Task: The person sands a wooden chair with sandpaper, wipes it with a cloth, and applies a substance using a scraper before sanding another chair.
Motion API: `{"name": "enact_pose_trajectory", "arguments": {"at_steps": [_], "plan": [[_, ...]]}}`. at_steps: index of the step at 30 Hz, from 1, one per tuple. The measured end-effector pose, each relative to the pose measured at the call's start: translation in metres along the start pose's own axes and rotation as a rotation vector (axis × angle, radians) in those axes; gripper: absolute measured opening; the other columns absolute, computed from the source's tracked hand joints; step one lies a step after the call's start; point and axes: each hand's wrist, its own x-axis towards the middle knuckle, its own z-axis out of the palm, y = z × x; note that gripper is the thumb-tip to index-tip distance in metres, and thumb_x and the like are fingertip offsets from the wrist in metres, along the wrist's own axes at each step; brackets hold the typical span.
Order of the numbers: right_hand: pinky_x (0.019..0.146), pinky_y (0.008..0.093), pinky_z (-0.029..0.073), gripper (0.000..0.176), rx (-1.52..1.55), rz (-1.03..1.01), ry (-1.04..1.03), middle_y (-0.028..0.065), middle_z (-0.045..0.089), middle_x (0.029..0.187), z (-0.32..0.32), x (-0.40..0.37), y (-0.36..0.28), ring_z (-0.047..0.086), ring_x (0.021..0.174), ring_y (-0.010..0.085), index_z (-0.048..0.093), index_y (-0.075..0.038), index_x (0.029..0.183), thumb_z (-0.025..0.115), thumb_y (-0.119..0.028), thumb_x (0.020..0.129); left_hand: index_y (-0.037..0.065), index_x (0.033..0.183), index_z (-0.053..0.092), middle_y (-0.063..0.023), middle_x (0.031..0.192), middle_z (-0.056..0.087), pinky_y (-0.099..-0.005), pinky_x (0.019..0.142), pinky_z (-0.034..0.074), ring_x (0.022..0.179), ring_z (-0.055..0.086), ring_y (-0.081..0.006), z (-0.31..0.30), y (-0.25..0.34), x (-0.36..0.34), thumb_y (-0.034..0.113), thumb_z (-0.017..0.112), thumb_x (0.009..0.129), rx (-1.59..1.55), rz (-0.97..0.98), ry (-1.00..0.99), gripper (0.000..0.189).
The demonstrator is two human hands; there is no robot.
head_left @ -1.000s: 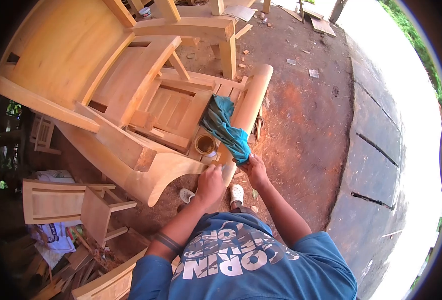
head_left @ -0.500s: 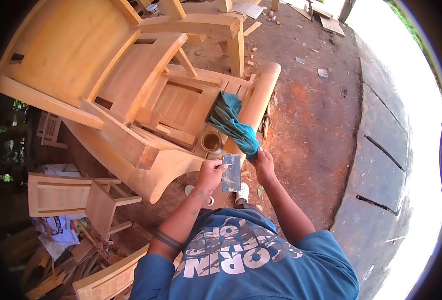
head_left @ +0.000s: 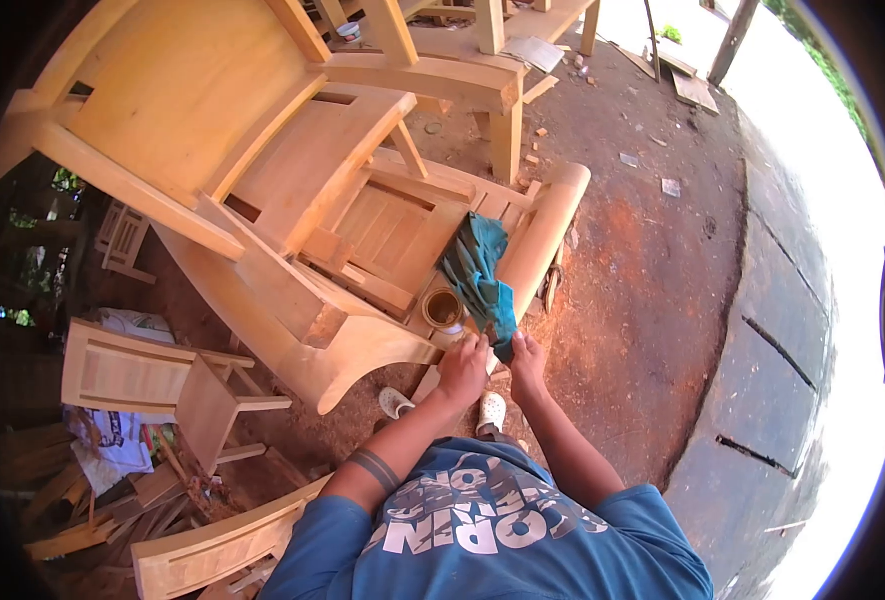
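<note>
working head view only, looking down past my blue shirt. my left hand point(head_left: 463, 365) is curled narrow against the near end of the rounded rail point(head_left: 548, 235) of the big bare-wood bench point(head_left: 293, 180), which lies tipped on the dirt floor point(head_left: 643, 290). can't tell what's inside the curl, if anything. my right hand point(head_left: 526, 360) sits just right of it, fingers close together at the near tip of the teal cloth point(head_left: 478, 275); can't tell if it's pinching or only touching. cloth is draped over the rail, running far-left up it. small open tin point(head_left: 443, 308) w/ brownish stuff stands on the bench, just left of the cloth and just beyond my left hand. my white shoes point(head_left: 395, 402) are on the dirt below the hands. a small chair point(head_left: 153, 380) and wood scraps lie well apart, near left.

to do this bit well, imo: brace the left hand firm on the rail end, draw the cloth along the rail not across it, mind the tin, it's close enough to knock. work w/ the curve and let no loose cloth drag in the dirt.
</note>
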Motion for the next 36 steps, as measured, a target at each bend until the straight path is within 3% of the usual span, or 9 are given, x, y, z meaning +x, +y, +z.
{"name": "enact_pose_trajectory", "arguments": {"at_steps": [3, 6, 10, 13, 17, 20, 25, 30, 36], "plan": [[0.082, 0.0313, 0.051, 0.035, 0.136, -0.077, 0.015, 0.0078, 0.062, 0.101, -0.005, -0.016, -0.016, 0.062, 0.090, 0.0156, 0.053, 0.000, 0.110, 0.040, -0.031, 0.100, -0.003, 0.074, 0.062, -0.0217, 0.083, 0.060, -0.0425, 0.070, 0.052, 0.081, 0.063, -0.0370, -0.027, -0.004, 0.012, 0.005, 0.056, 0.076, 0.006, -0.177, -0.450, 0.010], [0.084, 0.0334, 0.051, 0.036, 0.096, -0.087, -0.044, 0.0083, 0.061, 0.103, -0.006, -0.017, -0.004, 0.061, 0.092, 0.0165, 0.052, -0.001, 0.112, 0.040, -0.032, 0.100, -0.004, 0.083, 0.061, -0.0221, 0.083, 0.059, -0.0450, 0.069, 0.050, 0.077, 0.061, -0.0382, -0.035, 0.002, 0.034, 0.001, 0.053, 0.075, -0.040, -0.223, -0.208, 0.013], [0.077, 0.0309, 0.052, 0.031, -0.005, -0.012, -0.025, 0.0062, 0.062, 0.097, 0.004, -0.008, -0.012, 0.061, 0.085, 0.0141, 0.054, -0.003, 0.107, 0.043, -0.030, 0.099, -0.005, 0.084, 0.062, -0.0216, 0.082, 0.059, -0.0424, 0.068, 0.051, 0.077, 0.062, -0.0359, -0.006, 0.016, 0.014, 0.005, 0.054, 0.077, 0.083, 0.108, -0.009, 0.015], [0.070, 0.0263, 0.051, 0.024, 0.180, -0.091, 0.039, 0.0054, 0.060, 0.087, 0.005, -0.002, -0.024, 0.057, 0.074, 0.0104, 0.052, -0.002, 0.094, 0.046, -0.024, 0.099, -0.004, 0.086, 0.061, -0.0228, 0.085, 0.058, -0.0412, 0.067, 0.052, 0.077, 0.063, -0.0343, -0.029, 0.016, 0.009, 0.005, 0.056, 0.075, 0.063, -0.061, -0.551, 0.015], [0.069, 0.0260, 0.051, 0.024, 0.101, -0.022, 0.013, 0.0059, 0.060, 0.086, 0.013, -0.013, -0.023, 0.057, 0.074, 0.0103, 0.052, -0.002, 0.093, 0.046, -0.025, 0.098, -0.003, 0.074, 0.060, -0.0211, 0.081, 0.059, -0.0433, 0.065, 0.053, 0.073, 0.064, -0.0355, -0.034, 0.015, 0.017, 0.011, 0.058, 0.076, 0.020, -0.140, -0.110, 0.015], [0.059, 0.0260, 0.047, 0.026, -0.051, 0.024, -0.012, 0.0047, 0.059, 0.082, 0.014, -0.003, -0.002, 0.053, 0.065, 0.0099, 0.053, -0.001, 0.099, 0.044, -0.025, 0.099, -0.004, 0.075, 0.060, -0.0211, 0.081, 0.059, -0.0424, 0.065, 0.053, 0.075, 0.063, -0.0353, -0.014, 0.012, 0.012, 0.011, 0.057, 0.076, 0.133, 0.113, -0.030, 0.015], [0.086, 0.0374, 0.053, 0.031, 0.203, -0.041, 0.052, 0.0138, 0.063, 0.105, -0.003, 0.000, -0.033, 0.064, 0.095, 0.0228, 0.051, 0.002, 0.109, 0.042, -0.026, 0.099, 0.001, 0.081, 0.063, -0.0133, 0.081, 0.060, -0.0401, 0.068, 0.052, 0.079, 0.063, -0.0284, -0.051, -0.008, -0.014, 0.010, 0.054, 0.077, 0.070, -0.014, -0.400, 0.013], [0.058, 0.0244, 0.050, 0.010, -0.151, -0.184, 0.062, 0.0063, 0.061, 0.079, -0.027, -0.006, -0.040, 0.059, 0.065, 0.0119, 0.052, -0.004, 0.093, 0.061, -0.006, 0.088, 0.005, 0.082, 0.064, -0.0114, 0.076, 0.060, -0.0399, 0.066, 0.051, 0.078, 0.064, -0.0288, -0.112, -0.031, -0.075, 0.010, 0.058, 0.076, -0.093, 0.021, -0.182, 0.010], [0.040, 0.0228, 0.037, 0.017, -0.494, 0.009, 0.154, 0.0049, 0.054, 0.059, -0.095, -0.025, 0.020, 0.048, 0.046, 0.0098, 0.050, -0.005, 0.079, 0.064, -0.013, 0.085, 0.003, 0.092, 0.067, -0.0113, 0.085, 0.064, -0.0397, 0.070, 0.050, 0.079, 0.064, -0.0286, -0.160, -0.074, -0.180, 0.011, 0.058, 0.080, -0.108, -0.455, -0.011, 0.017]]}}
